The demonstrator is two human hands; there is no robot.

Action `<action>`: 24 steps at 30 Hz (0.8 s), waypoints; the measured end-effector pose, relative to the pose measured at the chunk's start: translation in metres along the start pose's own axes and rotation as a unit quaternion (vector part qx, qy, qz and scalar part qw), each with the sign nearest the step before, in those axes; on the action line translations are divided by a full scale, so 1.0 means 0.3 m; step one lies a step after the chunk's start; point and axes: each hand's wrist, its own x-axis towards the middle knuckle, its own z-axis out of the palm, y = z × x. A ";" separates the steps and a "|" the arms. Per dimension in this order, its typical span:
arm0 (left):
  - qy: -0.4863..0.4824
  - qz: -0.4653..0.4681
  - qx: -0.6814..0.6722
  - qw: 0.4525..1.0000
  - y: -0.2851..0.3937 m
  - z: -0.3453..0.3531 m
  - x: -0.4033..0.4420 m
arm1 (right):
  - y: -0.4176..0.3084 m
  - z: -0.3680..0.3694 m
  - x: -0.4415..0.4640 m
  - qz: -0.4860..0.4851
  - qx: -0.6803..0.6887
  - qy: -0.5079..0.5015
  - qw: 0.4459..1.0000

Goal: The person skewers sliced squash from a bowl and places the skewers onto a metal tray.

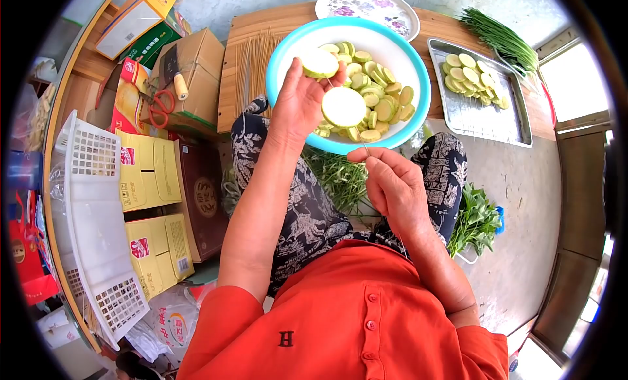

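My left hand (297, 105) is curled around a round zucchini slice (319, 63) over the basin. A second, larger-looking zucchini slice (343, 108) sits just nearer to me, apparently on the same thin skewer (366, 150). The skewer's near end is pinched between thumb and forefinger of my right hand (394, 184), at the basin's near edge. Beneath both slices, many more zucchini slices (386, 108) lie in the white basin with a blue rim (424, 86). Most of the skewer is hidden behind the slices.
Thin bamboo sticks (256, 63) lie left of the basin on the wooden table (242, 27). At right, a metal tray (484, 121) carries skewered slices, near chives (500, 36). A floral plate (366, 4) stands behind. Boxes (150, 171) and a white basket (98, 203) crowd the left; leafy greens (476, 223) are below.
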 end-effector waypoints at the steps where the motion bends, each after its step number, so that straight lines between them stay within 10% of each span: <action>1: -0.005 -0.012 0.020 1.000 -0.005 0.007 -0.011 | -0.005 0.003 0.002 0.000 0.000 0.000 1.000; 24: 0.034 -0.059 -0.056 0.996 -0.076 0.022 -0.028 | 0.122 0.011 0.043 -0.016 -0.016 0.016 1.000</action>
